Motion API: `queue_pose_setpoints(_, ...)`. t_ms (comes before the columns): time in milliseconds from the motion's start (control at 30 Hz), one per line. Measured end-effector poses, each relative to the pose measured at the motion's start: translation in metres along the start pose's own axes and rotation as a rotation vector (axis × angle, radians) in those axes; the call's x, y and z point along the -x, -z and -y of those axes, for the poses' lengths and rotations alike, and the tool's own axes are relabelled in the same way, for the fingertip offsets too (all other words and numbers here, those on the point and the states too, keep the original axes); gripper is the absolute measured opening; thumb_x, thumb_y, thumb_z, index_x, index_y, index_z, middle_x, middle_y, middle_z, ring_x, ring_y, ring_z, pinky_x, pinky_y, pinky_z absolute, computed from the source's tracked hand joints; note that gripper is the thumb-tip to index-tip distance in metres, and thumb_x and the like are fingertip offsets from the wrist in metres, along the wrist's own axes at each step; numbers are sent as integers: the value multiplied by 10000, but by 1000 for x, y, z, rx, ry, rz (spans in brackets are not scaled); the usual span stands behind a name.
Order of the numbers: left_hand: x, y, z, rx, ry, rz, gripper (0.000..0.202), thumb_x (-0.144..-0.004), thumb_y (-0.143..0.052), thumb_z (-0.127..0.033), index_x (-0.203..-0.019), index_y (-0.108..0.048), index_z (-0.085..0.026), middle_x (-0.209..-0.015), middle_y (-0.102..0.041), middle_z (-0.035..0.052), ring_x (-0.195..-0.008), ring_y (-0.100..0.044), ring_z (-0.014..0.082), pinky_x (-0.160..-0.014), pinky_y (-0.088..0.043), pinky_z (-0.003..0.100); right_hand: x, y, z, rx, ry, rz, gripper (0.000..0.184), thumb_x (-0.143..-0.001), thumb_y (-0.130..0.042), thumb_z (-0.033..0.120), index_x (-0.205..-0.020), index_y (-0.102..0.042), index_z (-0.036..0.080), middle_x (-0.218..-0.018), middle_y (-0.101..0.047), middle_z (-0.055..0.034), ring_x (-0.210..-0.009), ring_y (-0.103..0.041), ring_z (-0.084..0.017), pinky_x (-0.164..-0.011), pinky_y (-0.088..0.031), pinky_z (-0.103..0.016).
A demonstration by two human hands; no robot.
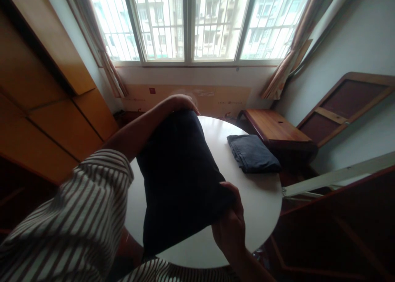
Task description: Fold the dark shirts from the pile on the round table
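A dark, nearly black piece of folded cloth (182,175) is held up above the round white table (256,199); its exact kind does not show. My left hand (185,103) grips its far top edge, with the fingers partly hidden behind the cloth. At the near right corner, my right hand (230,220) pinches the fabric, thumb on top and the other fingers underneath. To the right on the table lies a folded dark grey-blue garment (253,153), apart from both hands.
Beyond the table's right side stands a small wooden cabinet (274,124), with a framed wooden panel (345,105) leaning on the wall. Wooden cupboards (61,125) rise on the left. A barred window (191,26) with curtains (286,64) spans the back.
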State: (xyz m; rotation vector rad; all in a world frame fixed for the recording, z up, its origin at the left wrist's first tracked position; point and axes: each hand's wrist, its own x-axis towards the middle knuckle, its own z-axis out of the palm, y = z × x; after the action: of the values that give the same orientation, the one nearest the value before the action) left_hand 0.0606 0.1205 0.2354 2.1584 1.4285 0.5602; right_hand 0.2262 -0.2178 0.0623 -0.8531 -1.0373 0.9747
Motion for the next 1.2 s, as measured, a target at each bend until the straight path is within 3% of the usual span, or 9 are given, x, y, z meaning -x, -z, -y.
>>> queue_pose_setpoints(100,-4,-45,17,-199,109,162,349,-842,-671,-312,-929,-708,24,-881,-719,138,-933,-648,196,-923,-466,319,-8,28,-24,130,-65,30,403,-870,-436,170,-1260,-530,208,-978,-653,-59,-752,-661,-152,-606,-573,-251)
queue_pose_setpoints(233,19,-78,59,-245,101,79,232,-868,-623,-262,-984,-737,-95,-977,-734,148,-957,-671,240,-909,-492,344,-18,76,-31,548,-113,289,441,-840,-502,182,-1273,-583,212,-1172,-640,-91,-970,-660,-203,-720,-604,-293)
queue_pose_setpoints(300,36,-86,79,-254,80,75,256,-904,-576,-307,-1005,-742,-140,-1022,-736,122,-969,-674,233,-898,-492,321,-22,90,-28,740,-4,358,456,-882,-491,173,-1330,-552,226,-1265,-604,-106,-1050,-638,-224,-808,-602,-348)
queue_pose_setpoints(433,64,-104,104,-226,20,147,429,-912,-544,-511,-1082,-725,-161,-1078,-733,104,-959,-680,225,-854,-497,282,-27,85,-28,1109,388,484,560,-846,-501,57,-1383,-540,212,-1345,-567,-137,-1192,-553,-292,-1007,-505,-497)
queue_pose_setpoints(633,72,-129,103,-386,17,76,682,-774,-620,-694,-1122,-676,-110,-1123,-686,170,-1057,-641,304,-895,-481,318,-37,59,-38,1485,600,686,615,-802,-443,-39,-1379,-568,136,-1390,-556,-212,-1073,-631,-313,-837,-592,-432)
queue_pose_setpoints(767,76,-135,97,-420,37,57,722,-742,-642,-705,-1164,-619,-121,-1110,-679,185,-1006,-649,323,-843,-488,351,-46,59,-36,1547,604,711,627,-817,-376,-49,-1407,-533,95,-1368,-575,-228,-894,-688,-245,-700,-615,-341)
queue_pose_setpoints(900,77,-133,95,-331,-12,65,540,-783,-638,-638,-978,-681,-136,-928,-713,142,-880,-664,292,-753,-483,327,-52,61,-30,1556,593,773,694,-785,-391,-62,-1430,-519,157,-1465,-483,-206,-895,-696,-259,-643,-620,-347)
queue_pose_setpoints(1067,46,-117,86,-41,-131,-77,510,-819,-576,-619,-810,-718,-129,-749,-695,62,-723,-630,205,-660,-463,278,-54,72,-26,1204,477,692,805,-716,-337,-113,-1452,-488,177,-1541,-396,-163,-1208,-613,-261,-942,-572,-407)
queue_pose_setpoints(1200,14,-118,74,40,-142,-95,485,-859,-550,-555,-886,-744,-112,-855,-732,76,-780,-650,203,-715,-486,277,-52,88,-29,1033,402,506,827,-716,-342,-98,-1451,-489,252,-1543,-407,-89,-1354,-483,-232,-1087,-467,-426)
